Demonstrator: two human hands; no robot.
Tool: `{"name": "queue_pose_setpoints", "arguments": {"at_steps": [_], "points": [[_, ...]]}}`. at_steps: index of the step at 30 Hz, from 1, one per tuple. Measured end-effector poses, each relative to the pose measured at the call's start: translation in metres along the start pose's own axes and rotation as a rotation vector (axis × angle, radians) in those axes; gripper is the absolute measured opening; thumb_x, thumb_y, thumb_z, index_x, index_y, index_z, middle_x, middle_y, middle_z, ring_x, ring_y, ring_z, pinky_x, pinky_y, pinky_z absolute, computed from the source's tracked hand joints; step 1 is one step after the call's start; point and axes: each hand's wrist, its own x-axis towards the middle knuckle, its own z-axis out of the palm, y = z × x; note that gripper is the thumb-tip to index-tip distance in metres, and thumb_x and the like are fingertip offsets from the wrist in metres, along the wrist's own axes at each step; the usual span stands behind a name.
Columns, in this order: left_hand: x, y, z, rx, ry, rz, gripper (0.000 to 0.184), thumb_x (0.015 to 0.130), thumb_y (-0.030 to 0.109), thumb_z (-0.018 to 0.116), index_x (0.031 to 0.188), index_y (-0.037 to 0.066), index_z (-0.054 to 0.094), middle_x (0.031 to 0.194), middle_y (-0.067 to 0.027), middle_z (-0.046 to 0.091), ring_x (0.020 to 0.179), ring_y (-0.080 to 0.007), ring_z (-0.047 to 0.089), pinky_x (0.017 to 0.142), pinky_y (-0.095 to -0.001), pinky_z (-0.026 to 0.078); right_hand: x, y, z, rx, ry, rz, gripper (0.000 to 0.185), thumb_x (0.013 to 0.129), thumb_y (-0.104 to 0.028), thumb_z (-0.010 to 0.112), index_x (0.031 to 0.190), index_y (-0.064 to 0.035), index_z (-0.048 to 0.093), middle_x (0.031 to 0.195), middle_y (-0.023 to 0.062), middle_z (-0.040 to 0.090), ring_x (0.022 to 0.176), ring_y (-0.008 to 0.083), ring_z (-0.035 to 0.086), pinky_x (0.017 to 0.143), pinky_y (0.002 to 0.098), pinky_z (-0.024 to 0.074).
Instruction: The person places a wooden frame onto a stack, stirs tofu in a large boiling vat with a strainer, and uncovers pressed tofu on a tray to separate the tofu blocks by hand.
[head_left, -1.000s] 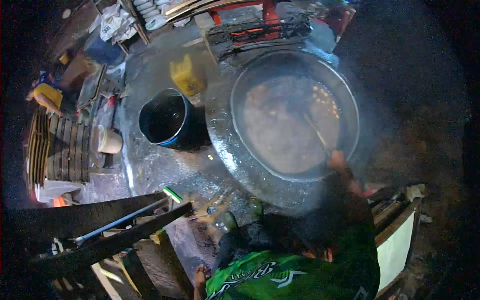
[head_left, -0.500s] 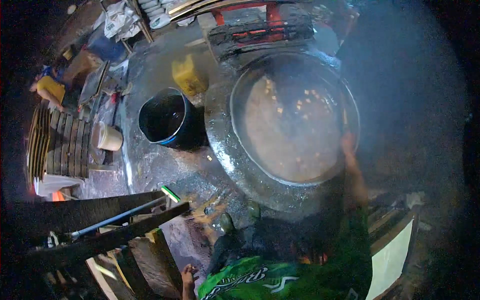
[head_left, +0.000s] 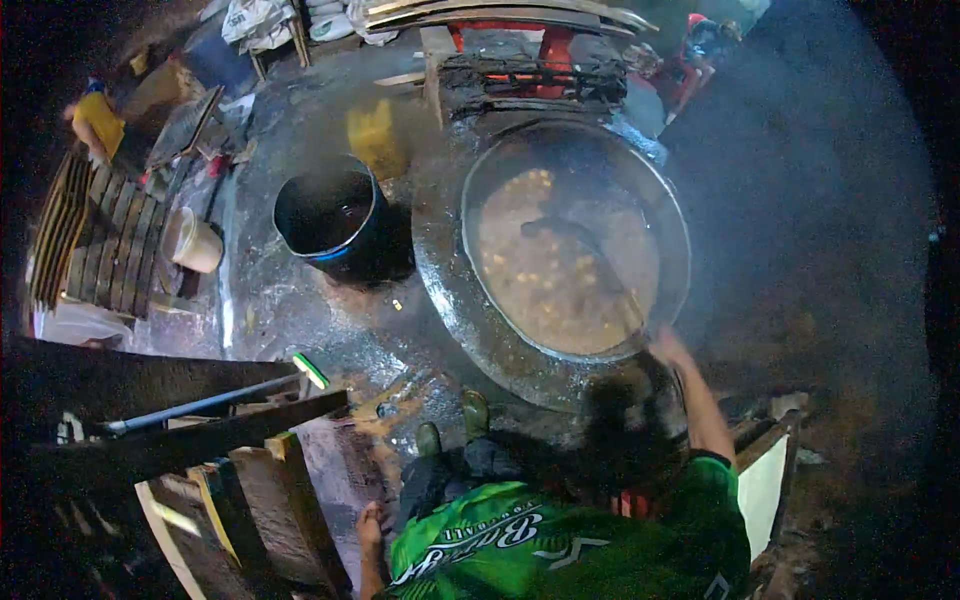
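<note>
Right hand [head_left: 672,352] closed round a long-handled tool [head_left: 633,308] — tool's far end in the liquid [head_left: 610,318] of the big round pan [head_left: 466,238].
Pale pieces [head_left: 541,180] in the pan, some bunched near the far-left wall; slow, wide, level sweeps would probably spread them with less splash — grip best kept beyond the rim, out of the steam. Left hand [head_left: 370,520] low by the green shirt [head_left: 480,530], can't tell if holding anything.

One each: pot [head_left: 478,290], ladle [head_left: 598,250], barrel [head_left: 345,262], jug [head_left: 372,137], pail [head_left: 203,250], broom [head_left: 311,370].
Two of the wearer's hands [head_left: 671,351] and two boots [head_left: 476,415]; at least two other people [head_left: 98,122]; many cubes [head_left: 532,181] in the pot, too blurred by steam to count exactly.
</note>
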Motion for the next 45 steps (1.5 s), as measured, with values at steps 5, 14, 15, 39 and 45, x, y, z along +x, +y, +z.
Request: {"name": "queue_pose_setpoints", "arguments": {"at_steps": [5,14,15,39,45], "points": [[0.001,0.002,0.004,0.067,0.182,-0.181,0.03,0.093,0.043,0.053,0.11,0.018,0.056,0.094,-0.0004,0.064,0.088,-0.0201,0.062,0.067,-0.0435,0.048,-0.108,-0.051,-0.053,0.253,-0.085,0.196,0.043,0.075,-0.019,0.064,0.113,0.0005,0.06,0.1,0.0215,0.065,0.1,0.0317,0.061,0.087,0.0403,0.0452],[-0.034,-0.003,-0.044,0.106,0.167,-0.122,0.032,0.093,0.044,0.054,0.112,0.019,0.054,0.095,-0.0016,0.064,0.086,-0.0195,0.061,0.066,-0.0434,0.049,0.114,0.047,-0.026,0.007,0.29,0.287,0.04,0.079,-0.027,0.063,0.106,0.0023,0.063,0.103,0.0248,0.064,0.095,0.0355,0.063,0.082,0.0451,0.0488],[-0.042,0.001,-0.035,0.111,0.187,-0.124,0.032,0.093,0.044,0.054,0.112,0.019,0.054,0.095,-0.0016,0.064,0.086,-0.0195,0.061,0.066,-0.0434,0.049,0.147,0.06,-0.01,-0.024,0.364,0.261,0.04,0.079,-0.028,0.062,0.105,0.0026,0.064,0.105,0.0246,0.064,0.098,0.0363,0.062,0.083,0.0465,0.0484],[-0.022,0.014,-0.031,0.082,0.21,-0.117,0.027,0.095,0.039,0.053,0.115,0.021,0.054,0.106,-0.0028,0.066,0.088,-0.0184,0.063,0.064,-0.0353,0.045,-0.066,0.011,-0.01,0.264,0.141,0.065,0.047,0.074,-0.016,0.058,0.118,-0.0002,0.059,0.068,0.0097,0.057,0.061,0.02,0.054,0.056,0.0355,0.044],[-0.045,-0.008,-0.054,0.128,0.194,0.002,0.026,0.094,0.041,0.054,0.11,0.02,0.055,0.098,0.0004,0.064,0.088,-0.0185,0.063,0.064,-0.0401,0.046,0.101,0.106,0.029,0.001,0.383,0.021,0.036,0.078,-0.025,0.062,0.107,-0.0027,0.063,0.082,0.0212,0.067,0.071,0.0339,0.064,0.063,0.0462,0.0485]]}}
